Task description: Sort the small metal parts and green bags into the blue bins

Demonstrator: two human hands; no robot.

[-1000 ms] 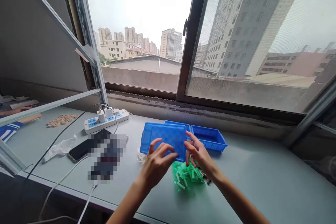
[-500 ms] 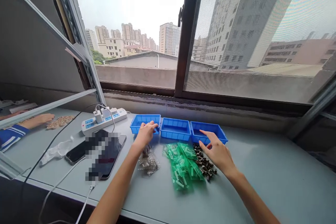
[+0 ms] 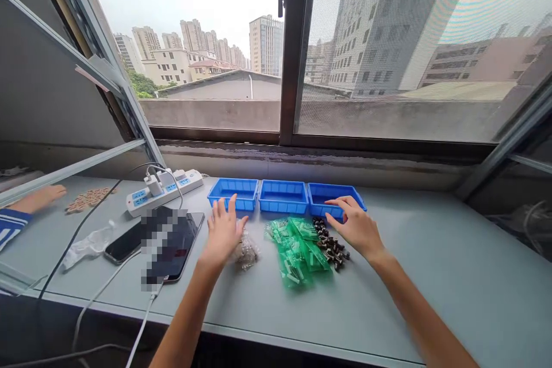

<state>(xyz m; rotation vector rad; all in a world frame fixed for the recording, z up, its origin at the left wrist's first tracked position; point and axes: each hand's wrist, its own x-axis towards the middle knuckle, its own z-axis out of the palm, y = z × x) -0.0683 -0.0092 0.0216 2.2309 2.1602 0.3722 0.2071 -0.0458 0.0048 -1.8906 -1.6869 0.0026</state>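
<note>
My left hand (image 3: 223,232) is open with its fingers spread, just in front of the left blue bin (image 3: 235,194). It partly hides a small pile of clear plastic packets (image 3: 247,253). My right hand (image 3: 356,226) is held over the front edge of the right blue bin (image 3: 330,192), thumb and fingers apart and nothing between them. Below it lies a heap of dark metal screw-like pieces (image 3: 335,250). Green plastic packets (image 3: 299,256) lie beside that heap, in front of the middle blue bin (image 3: 283,196). The three bins stand in a row.
At the left are a white power strip (image 3: 164,192), a phone (image 3: 125,246), a tablet (image 3: 190,247) with a white cable (image 3: 146,316), and crumpled white plastic (image 3: 89,247). Another person's hand (image 3: 41,198) is near small tan pieces (image 3: 88,200). A metal frame (image 3: 125,92) rises there.
My left hand has moved left and down from the left bin's front, and its fingers have spread. My right hand stays by the right bin. The camera view has shifted slightly.
</note>
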